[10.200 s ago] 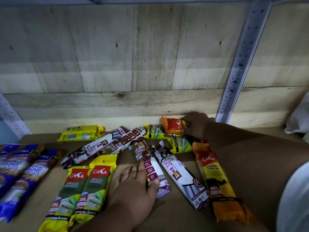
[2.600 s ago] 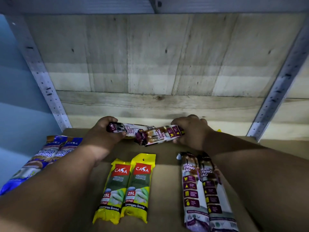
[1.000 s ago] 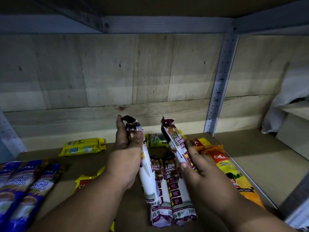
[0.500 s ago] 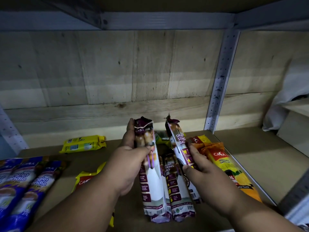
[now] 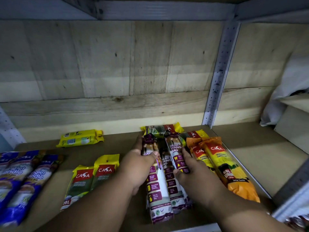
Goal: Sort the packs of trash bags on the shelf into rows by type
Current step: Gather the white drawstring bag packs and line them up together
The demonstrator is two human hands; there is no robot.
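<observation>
Purple-and-white drawstring bag packs (image 5: 168,180) lie lengthwise in the middle of the shelf. My left hand (image 5: 138,166) grips the leftmost drawstring pack (image 5: 156,195), which lies on the row. My right hand (image 5: 192,173) holds the rightmost drawstring pack (image 5: 175,151), flat on the pile. Two orange Casa packs (image 5: 222,164) lie side by side just right of them. Two yellow-green Casa 25L packs (image 5: 90,180) lie to the left. Another yellow-green pack (image 5: 160,129) lies crosswise behind the drawstring packs.
Blue singlet-handle packs (image 5: 21,178) lie at the far left. A yellow pack (image 5: 80,138) lies crosswise near the back wall. A perforated metal upright (image 5: 217,81) stands at the right, with a white bag (image 5: 287,91) beyond it. The wooden back wall closes the shelf.
Both hands have lowered their drawstring packs from tilted-up positions down onto the row on the shelf. The view has shifted slightly downward.
</observation>
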